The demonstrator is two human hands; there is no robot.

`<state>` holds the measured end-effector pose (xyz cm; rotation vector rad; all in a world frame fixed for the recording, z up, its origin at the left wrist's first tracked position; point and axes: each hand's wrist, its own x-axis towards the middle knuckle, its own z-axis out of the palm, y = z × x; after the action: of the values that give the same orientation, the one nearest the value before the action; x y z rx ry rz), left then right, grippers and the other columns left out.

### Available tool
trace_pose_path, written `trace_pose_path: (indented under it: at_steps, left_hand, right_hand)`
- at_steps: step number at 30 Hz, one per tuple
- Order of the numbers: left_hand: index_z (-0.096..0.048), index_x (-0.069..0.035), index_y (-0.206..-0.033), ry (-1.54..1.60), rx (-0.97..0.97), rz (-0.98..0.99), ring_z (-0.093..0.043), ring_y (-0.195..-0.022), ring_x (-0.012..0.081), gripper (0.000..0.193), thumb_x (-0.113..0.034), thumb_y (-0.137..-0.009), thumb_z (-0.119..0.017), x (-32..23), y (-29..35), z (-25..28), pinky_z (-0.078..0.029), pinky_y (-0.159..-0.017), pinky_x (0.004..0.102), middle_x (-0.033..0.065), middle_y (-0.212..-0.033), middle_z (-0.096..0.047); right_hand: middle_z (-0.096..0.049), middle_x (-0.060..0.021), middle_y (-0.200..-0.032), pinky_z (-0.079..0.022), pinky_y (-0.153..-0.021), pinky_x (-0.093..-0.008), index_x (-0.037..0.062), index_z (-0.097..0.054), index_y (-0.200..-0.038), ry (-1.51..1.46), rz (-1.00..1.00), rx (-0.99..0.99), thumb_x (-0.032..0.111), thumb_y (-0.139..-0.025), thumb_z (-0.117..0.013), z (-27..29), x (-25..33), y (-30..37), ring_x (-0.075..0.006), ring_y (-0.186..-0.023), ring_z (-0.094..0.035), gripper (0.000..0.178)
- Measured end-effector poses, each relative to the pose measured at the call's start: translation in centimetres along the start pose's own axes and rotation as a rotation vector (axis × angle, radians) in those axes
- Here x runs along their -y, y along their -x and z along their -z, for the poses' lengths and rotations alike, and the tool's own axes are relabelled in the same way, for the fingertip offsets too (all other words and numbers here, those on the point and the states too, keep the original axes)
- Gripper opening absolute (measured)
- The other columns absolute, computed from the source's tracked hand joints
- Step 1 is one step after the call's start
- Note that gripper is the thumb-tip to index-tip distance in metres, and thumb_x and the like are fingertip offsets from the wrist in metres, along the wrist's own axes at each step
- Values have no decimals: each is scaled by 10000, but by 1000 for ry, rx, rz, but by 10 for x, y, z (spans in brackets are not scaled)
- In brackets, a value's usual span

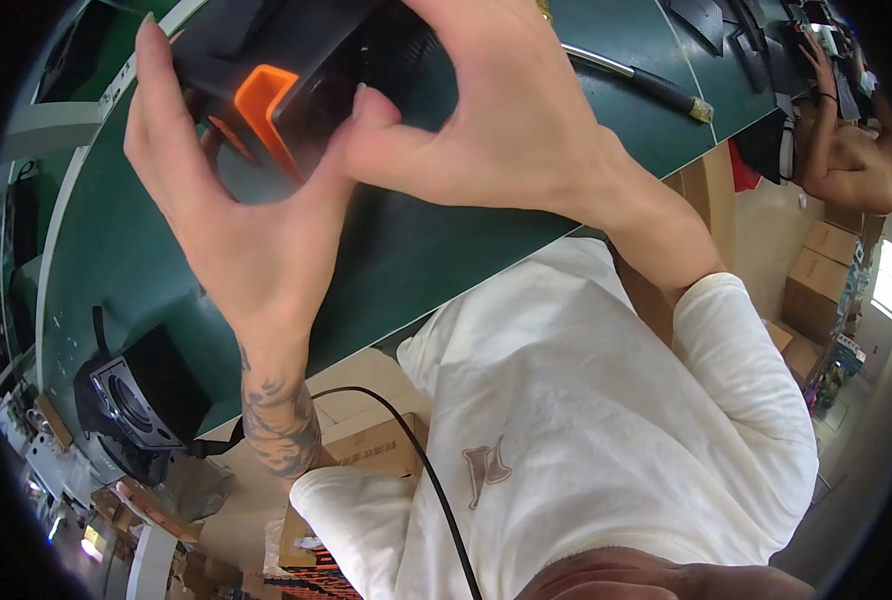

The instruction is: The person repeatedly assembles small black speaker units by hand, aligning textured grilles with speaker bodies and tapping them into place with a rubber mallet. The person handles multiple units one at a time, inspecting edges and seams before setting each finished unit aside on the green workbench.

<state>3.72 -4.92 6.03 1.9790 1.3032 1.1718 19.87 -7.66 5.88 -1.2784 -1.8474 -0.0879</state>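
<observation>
Between my two hands, at the table's far side, is a black plastic device (331,80) with a bright orange U-shaped piece (267,108) on the side facing me. My left hand (241,225) grips it from the left, fingers along its side and thumb reaching under the orange piece. From the right, my right hand (496,125) holds the device, its thumb pressed near the left thumb at the lower edge. The fingertips of my right hand are cut off at the top of the picture or hidden behind the device.
A black boxy speaker-like unit (146,390) stands on the green tabletop (416,250) at the left. Right of my hands lies a metal rod with a black handle (666,92). Another person (856,155) works at the far right, near cardboard boxes (821,270). A black cable (421,450) hangs before me.
</observation>
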Motion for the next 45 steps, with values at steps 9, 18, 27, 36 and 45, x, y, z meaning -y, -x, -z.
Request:
trace_pose_path:
  at_steps: [9, 18, 27, 36, 45]
  left_hand:
    - [-359, -166, -1614, -59, 54, 35, -521, -1279, 214, 1034, -124, -743, -915, -8, -4, 2, -488, -1045, 403, 91, -1406, -459]
    - [-364, -170, -1612, -94, 19, -22, -541, -1258, 211, 1020, -140, -754, -915, 0, 1, 1, -492, -1027, 403, 86, -1403, -472]
    - [-360, -181, -1616, -71, -16, 30, -540, -1264, 221, 1039, -152, -744, -924, -3, -1, -2, -490, -1026, 416, 84, -1418, -476]
    - [-330, -116, -1615, 32, 23, -156, -510, -1306, 235, 1035, -207, -776, -928, 33, -1, 8, -483, -1050, 417, 117, -1493, -439]
    - [-327, 5, -1583, 348, 137, -95, -595, -1243, 235, 958, -120, -818, -890, 56, -13, 7, -501, -1045, 341, 158, -1462, -506]
  right_hand:
    - [-507, -308, -1345, -412, -1097, -541, -46, -583, -1292, -119, 111, -72, 141, -762, -740, 3, -8, 3, -523, -1283, -457, 583]
    - [-580, -290, -1266, -464, -1060, -512, -53, -651, -1196, 23, 61, -41, 151, -690, -757, 4, -6, -4, -480, -1219, -546, 555]
    - [-604, -298, -1254, -478, -1055, -503, -67, -676, -1179, -6, 98, -145, 150, -704, -756, -7, -10, -4, -490, -1219, -557, 528]
    - [-493, -282, -1445, -384, -1149, -476, -31, -546, -1408, -194, 157, 34, 181, -846, -753, 4, -43, 3, -458, -1349, -476, 636]
    - [-583, -157, -1346, -440, -1082, -335, -35, -520, -1425, -763, -371, 230, 244, -884, -832, 3, -57, -15, -234, -1258, -553, 684]
